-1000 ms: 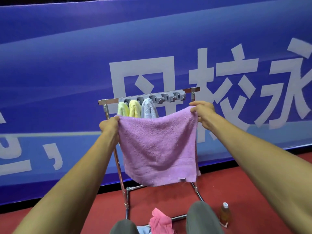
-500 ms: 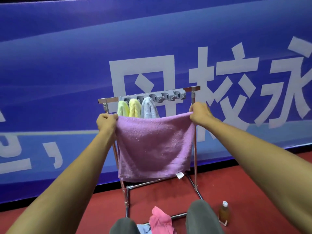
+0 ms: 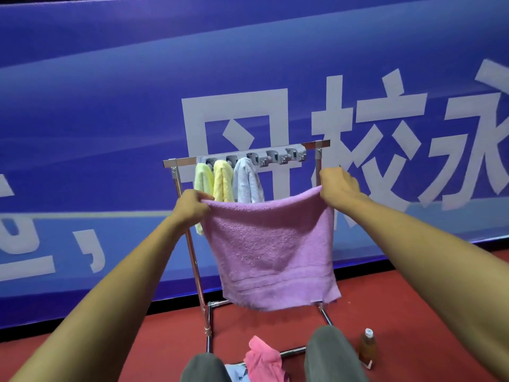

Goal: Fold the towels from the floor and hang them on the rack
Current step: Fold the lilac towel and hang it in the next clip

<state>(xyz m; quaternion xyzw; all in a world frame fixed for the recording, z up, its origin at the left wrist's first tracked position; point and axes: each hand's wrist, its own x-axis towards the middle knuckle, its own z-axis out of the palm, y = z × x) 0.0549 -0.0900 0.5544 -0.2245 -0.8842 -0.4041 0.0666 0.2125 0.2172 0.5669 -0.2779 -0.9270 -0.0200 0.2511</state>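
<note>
Hidden or cut off:
- The purple towel [image 3: 272,244] covers most of the right upright of the rack [image 3: 190,252] and the lower ends of the hung towels behind it.
- The fingertips of both hands are buried in the cloth's top edge.
- The pink towel [image 3: 263,357] on the red floor [image 3: 413,312] lies partly behind the person's knees. A pale blue cloth [image 3: 234,370] beside it is cut by the bottom of the frame.
- The label of the small bottle [image 3: 367,346] by the right knee is unreadable.

Hands:
- The left hand [image 3: 191,208] has its fingers curled tight on the top left corner of the purple towel.
- The right hand [image 3: 337,186] is curled on the top right corner.
- The towel hangs spread between them in front of the rack. Its top edge sags below the top bar and its bottom hem is off the floor.

Rack load: from the grey hook strip [image 3: 275,155] hang a pale yellow towel [image 3: 203,180], a yellow towel [image 3: 223,183] and a white towel [image 3: 246,180], side by side at the left end.
</note>
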